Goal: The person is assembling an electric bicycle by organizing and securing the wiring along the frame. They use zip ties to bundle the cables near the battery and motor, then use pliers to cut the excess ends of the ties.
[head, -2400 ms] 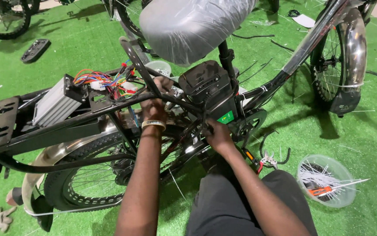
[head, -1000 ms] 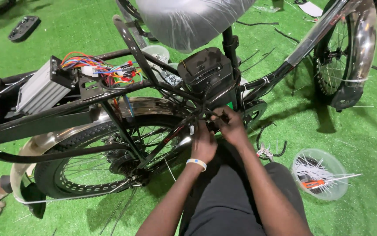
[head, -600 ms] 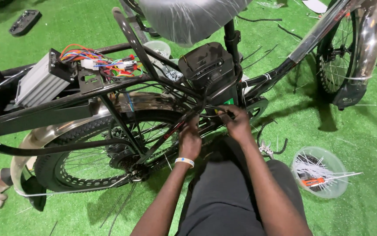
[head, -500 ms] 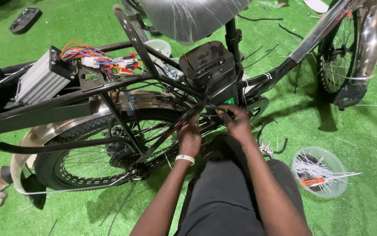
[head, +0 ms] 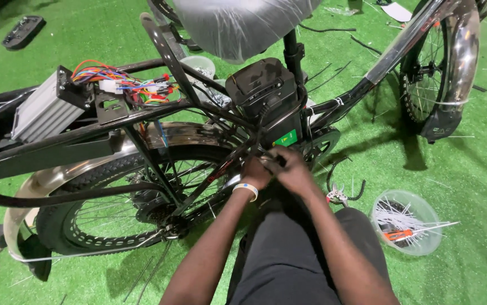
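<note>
where frame tubes crowd close, left hand (head: 254, 172) and right hand (head: 288, 169) touching, fingers pinching black cables (head: 266, 159); battery box (head: 266, 99) just above

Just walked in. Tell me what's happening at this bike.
A person crouches beside a black electric bicycle frame on green turf. The left hand and right hand meet on black cables just below the black box-shaped battery case. A clear plastic bowl of white cable ties sits nearby.

Two hands (head: 254, 172) (head: 291, 166), two wheels (head: 124, 209) (head: 444, 68), two clear bowls (head: 407, 221) (head: 198, 65)
</note>
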